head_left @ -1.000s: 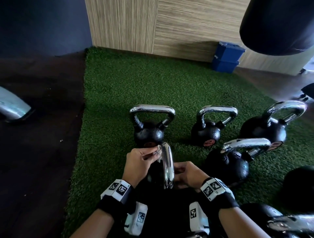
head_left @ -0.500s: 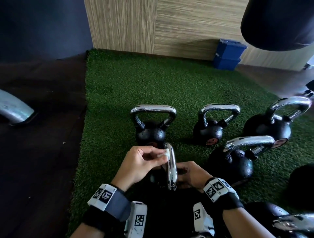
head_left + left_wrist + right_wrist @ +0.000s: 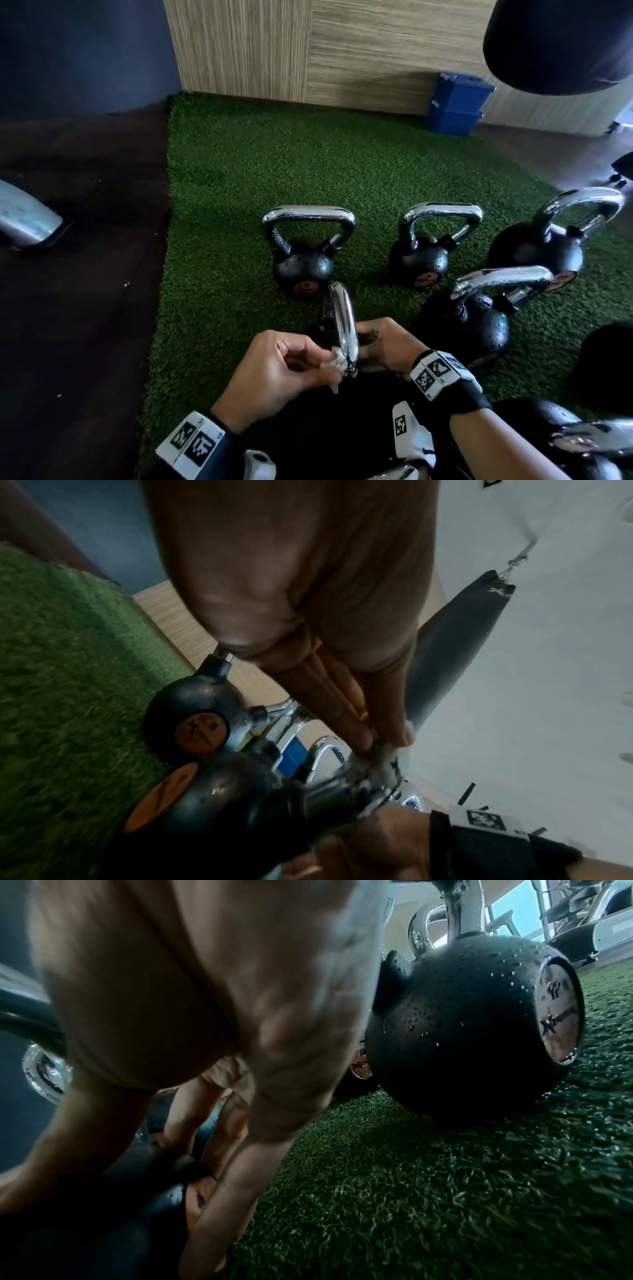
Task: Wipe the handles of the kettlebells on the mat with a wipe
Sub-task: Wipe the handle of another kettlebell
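Left hand (image 3: 274, 370) curled, fingers (image 3: 308, 353) and thumb pinching a crumpled white wipe (image 3: 334, 363) against the near end of a chrome handle (image 3: 344, 322). Wipe pressed to the handle's left side, a loose tail hanging below the fingertips. In the left wrist view, same pinch seen from behind: fingertips (image 3: 363, 739) bunched tight on the wipe (image 3: 383, 753) at the chrome bar.

Right hand (image 3: 387, 346) on the far side of the same handle, fingers curled down and in toward the black kettlebell (image 3: 143, 1199) beneath. In the right wrist view, fingers (image 3: 219, 1150) stretched down over the dark ball, tips touching it; whether wrapped round the handle or only bracing the ball, cannot tell.

Handle seen edge-on from the head view, running away from the person, its kettlebell standing on the green mat (image 3: 239, 192) at the near edge, mostly hidden by the hands.

Further out on the mat: two smaller kettlebells (image 3: 305, 263) (image 3: 421, 257) side by side, a larger one (image 3: 476, 322) just right of the hands, another (image 3: 544, 250) beyond it. All with chrome handles, black balls beaded with droplets.

Blue boxes (image 3: 455, 106) stacked against the wooden wall.
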The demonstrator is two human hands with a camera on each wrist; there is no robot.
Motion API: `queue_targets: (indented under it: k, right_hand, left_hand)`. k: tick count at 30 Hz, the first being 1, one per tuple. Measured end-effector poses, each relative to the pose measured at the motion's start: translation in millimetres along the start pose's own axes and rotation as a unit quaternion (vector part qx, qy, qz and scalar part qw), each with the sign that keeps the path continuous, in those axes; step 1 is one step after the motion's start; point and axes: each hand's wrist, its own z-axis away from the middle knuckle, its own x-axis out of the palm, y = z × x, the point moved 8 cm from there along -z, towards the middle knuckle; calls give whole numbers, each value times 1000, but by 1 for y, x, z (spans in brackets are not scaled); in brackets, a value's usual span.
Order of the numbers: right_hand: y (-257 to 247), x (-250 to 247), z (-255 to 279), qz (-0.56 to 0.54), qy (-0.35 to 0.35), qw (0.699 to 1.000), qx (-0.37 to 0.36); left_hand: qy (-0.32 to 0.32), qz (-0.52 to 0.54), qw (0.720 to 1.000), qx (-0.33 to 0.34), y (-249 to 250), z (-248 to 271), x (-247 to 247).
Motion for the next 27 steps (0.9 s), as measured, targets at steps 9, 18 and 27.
queue_targets:
  k: [9,18,27]
  right_hand:
    - [-2,-6,-3,77,16,996,46]
    - [-116,-52,36,383,229,889,-101]
    - [-188,3,77,249,193,900,-302]
  left_hand:
    - [38,-89,995,6,-16,5,2]
    - [117,152,981,-11,11,-18,-35]
    - [100,212,972,-12,48,-46,-31]
